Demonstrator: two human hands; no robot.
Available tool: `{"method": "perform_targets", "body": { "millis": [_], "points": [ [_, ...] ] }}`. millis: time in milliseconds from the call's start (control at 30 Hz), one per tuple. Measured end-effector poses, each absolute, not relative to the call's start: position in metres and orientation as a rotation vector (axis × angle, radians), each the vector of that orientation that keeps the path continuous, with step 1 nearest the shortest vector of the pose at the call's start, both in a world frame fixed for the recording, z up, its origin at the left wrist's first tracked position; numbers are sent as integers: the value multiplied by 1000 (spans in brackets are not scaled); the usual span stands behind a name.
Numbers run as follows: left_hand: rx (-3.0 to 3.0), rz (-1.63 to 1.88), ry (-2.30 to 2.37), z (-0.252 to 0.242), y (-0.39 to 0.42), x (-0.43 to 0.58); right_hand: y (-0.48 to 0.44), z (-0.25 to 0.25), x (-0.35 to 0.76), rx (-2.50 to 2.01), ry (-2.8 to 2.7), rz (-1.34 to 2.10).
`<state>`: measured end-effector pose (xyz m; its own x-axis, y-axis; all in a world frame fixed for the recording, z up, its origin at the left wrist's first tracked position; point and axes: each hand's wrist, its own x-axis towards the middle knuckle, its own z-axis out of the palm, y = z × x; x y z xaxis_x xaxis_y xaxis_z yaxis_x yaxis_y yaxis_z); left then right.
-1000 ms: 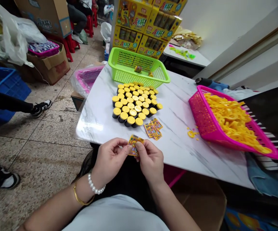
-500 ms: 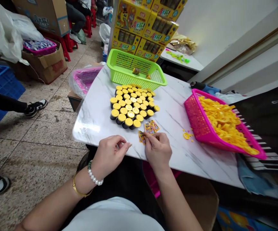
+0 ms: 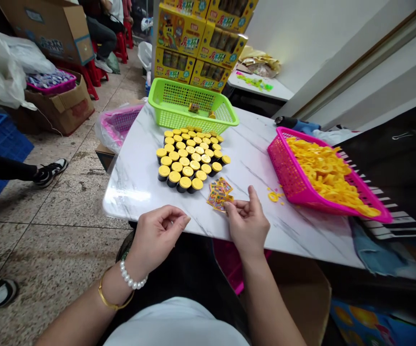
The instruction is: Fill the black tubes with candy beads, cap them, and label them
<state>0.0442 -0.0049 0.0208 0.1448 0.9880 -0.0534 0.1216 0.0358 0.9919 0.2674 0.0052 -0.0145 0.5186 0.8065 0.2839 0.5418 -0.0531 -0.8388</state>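
My left hand is held over the table's front edge, fingers curled and thumb pressed toward the forefinger; nothing shows in it. Beyond it stands a block of small dark tubs with yellow lids, packed close together. Small printed cards or stickers, orange and yellow, lie overlapping to the right of the tubs' near corner. My right hand is at their near right side, its thumb tip at the edge of the lowest piece. Its forefinger is raised apart from the thumb, and no piece appears pinched.
A green basket with a few small pieces stands behind the tubs. At right, a pink basket is heaped with yellow plastic rings; loose bits lie beside it. Yellow boxes are stacked behind. Another person's foot is at left.
My right hand has moved slightly right and opened, leaving the small printed piece with the others. My left hand has shifted a little left and down. The whole view has shifted slightly.
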Motion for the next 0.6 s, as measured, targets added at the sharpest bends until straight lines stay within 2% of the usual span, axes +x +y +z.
{"method": "perform_targets", "body": {
  "millis": [200,300,433,600],
  "points": [
    [1142,1089,1132,29,-14,48,-14,14,237,-1538,-1065,796],
    [1138,1141,1140,31,-19,49,-20,17,218,-1466,-1021,908],
    [1188,1211,1202,30,-25,48,-24,15,203,-1384,-1069,901],
    [1165,1224,1212,25,-22,47,-26,11,197,-1305,-1290,668]
  ]
}}
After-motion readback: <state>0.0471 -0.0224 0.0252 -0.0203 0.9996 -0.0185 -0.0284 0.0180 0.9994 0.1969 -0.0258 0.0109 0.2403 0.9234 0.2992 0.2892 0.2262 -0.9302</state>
